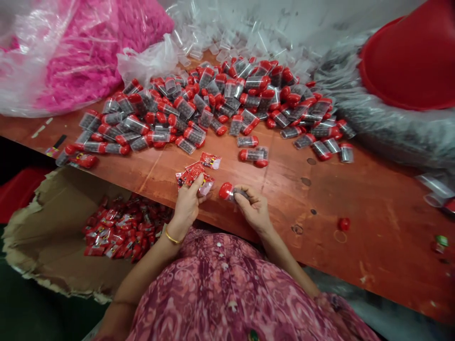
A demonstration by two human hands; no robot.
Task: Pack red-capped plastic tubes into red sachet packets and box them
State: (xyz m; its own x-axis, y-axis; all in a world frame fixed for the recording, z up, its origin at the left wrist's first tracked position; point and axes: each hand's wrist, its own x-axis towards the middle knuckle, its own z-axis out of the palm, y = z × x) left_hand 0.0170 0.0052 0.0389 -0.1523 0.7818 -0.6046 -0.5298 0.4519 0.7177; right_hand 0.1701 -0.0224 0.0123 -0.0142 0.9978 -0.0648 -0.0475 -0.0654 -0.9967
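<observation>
My left hand [187, 202] is closed on a clear wrapper [206, 185] printed in red, at the near edge of the wooden table [373, 208]. A few more red printed wrappers [209, 161] lie just beyond it. My right hand [253, 206] is closed round a small clear tube with a red cap [231, 191], held on its side, cap to the left. The two hands are close together, a few centimetres apart. A large heap of the same red-capped tubes [213, 106] covers the middle of the table.
A cardboard box [46, 227] with several wrapped red packs [121, 229] stands below the table at left. A pink-filled plastic bag [71, 52] is back left, clear empty tubes [227, 42] at the back, a red basin [412, 61] at right. A loose red cap [343, 223] lies right.
</observation>
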